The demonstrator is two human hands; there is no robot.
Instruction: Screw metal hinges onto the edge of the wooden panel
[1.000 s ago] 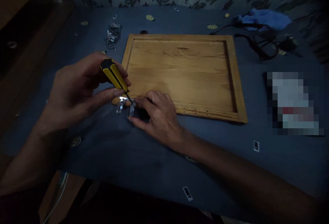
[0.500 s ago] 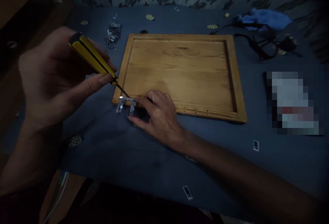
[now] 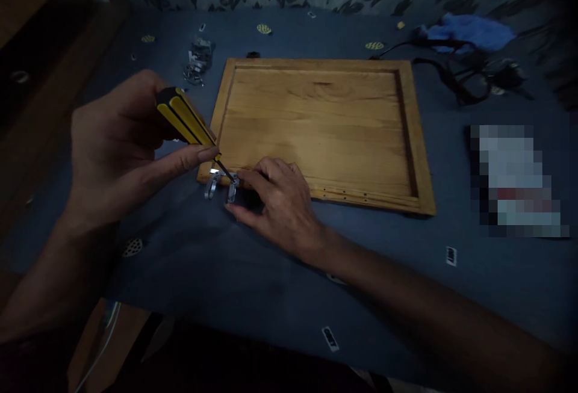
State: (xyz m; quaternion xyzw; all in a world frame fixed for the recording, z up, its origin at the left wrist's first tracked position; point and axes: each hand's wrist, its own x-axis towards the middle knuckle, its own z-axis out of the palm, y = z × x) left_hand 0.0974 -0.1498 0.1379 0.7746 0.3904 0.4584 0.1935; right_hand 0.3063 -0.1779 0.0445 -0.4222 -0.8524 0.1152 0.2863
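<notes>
My left hand point(image 3: 120, 152) is closed around the yellow-and-black handle of a screwdriver point(image 3: 188, 121), which slants down to the right. Its tip meets the shiny metal bracket point(image 3: 232, 192) at the near left corner of a framed wooden panel point(image 3: 423, 158). The bracket has two arms that stick out over the panel's near edge. My right hand point(image 3: 285, 207) rests on that edge, with thumb and index finger pinching the bracket's right arm. Fingertips and screwdriver partly cover the spot where the tip sits, so a screw there cannot be made out.
Small metal parts point(image 3: 198, 62) lie in a pile behind the panel's left corner. Dark-framed glasses point(image 3: 469, 89) and a blue cloth point(image 3: 472, 32) are at the back right. A blurred-out packet point(image 3: 515, 176) lies on the right. Several small holes mark the panel's near rail.
My left hand and the screwdriver have moved right and down, and the tip has gone from the bracket's back strip to the top of its right arm. My right hand stays in place.
</notes>
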